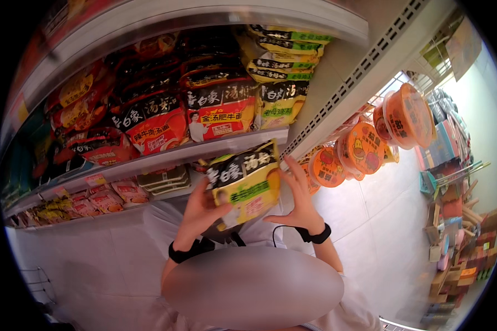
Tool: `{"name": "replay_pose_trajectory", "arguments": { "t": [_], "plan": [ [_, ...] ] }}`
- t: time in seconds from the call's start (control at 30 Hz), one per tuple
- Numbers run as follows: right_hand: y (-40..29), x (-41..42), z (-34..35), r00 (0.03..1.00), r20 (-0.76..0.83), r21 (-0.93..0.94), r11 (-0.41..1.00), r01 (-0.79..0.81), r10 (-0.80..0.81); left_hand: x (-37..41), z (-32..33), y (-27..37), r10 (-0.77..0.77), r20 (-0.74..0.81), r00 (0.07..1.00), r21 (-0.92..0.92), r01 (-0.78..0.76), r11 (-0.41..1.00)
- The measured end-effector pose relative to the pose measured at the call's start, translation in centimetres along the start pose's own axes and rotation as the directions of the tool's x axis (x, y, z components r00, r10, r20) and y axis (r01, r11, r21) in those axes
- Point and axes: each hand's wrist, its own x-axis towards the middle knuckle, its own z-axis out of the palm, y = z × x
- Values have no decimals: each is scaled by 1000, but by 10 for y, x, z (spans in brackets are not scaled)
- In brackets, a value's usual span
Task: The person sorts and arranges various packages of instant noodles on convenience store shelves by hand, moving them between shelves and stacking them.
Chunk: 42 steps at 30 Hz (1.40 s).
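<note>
My left hand (203,211) grips the left side of a yellow, green and black instant noodle packet (248,186), which tilts in front of the shelf. Spread wide at the packet's right side is my right hand (299,198), its thumb and fingers apart; whether a fingertip touches the wrapper cannot be told. Behind and above, on the shelf, red and black noodle packets (221,107) stand in rows. At their right a matching yellow packet (281,103) stands below a stack of yellow packets (288,53) lying flat.
A pale shelf edge (215,145) runs just above the held packet. Smaller pink packets (107,198) lie on the lower shelf. At right, past a slotted metal upright (356,78), orange tubs (362,149) jut out. Cardboard boxes (449,281) and other goods line the far right wall.
</note>
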Motion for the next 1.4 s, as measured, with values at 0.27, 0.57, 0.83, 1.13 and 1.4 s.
{"name": "replay_pose_trajectory", "arguments": {
  "t": [0.27,0.57,0.83,1.13,1.4],
  "plan": [
    [70,87,37,932,-354,-128,983,-132,79,-11,-23,-7,-55,-15,998,-37,54,998],
    [92,111,59,924,-376,-264,947,-183,73,-22,-39,-7,-22,-23,999,-35,21,999],
    [84,104,40,948,-316,-257,960,-109,22,-19,-41,7,38,-55,998,-51,-41,998],
    [-51,75,2,894,242,-253,865,433,-377,-12,-21,77,159,-76,984,-129,-168,977],
    [-50,173,7,858,-194,-208,875,437,-475,18,-32,115,683,15,730,264,-662,702]
  ]
}}
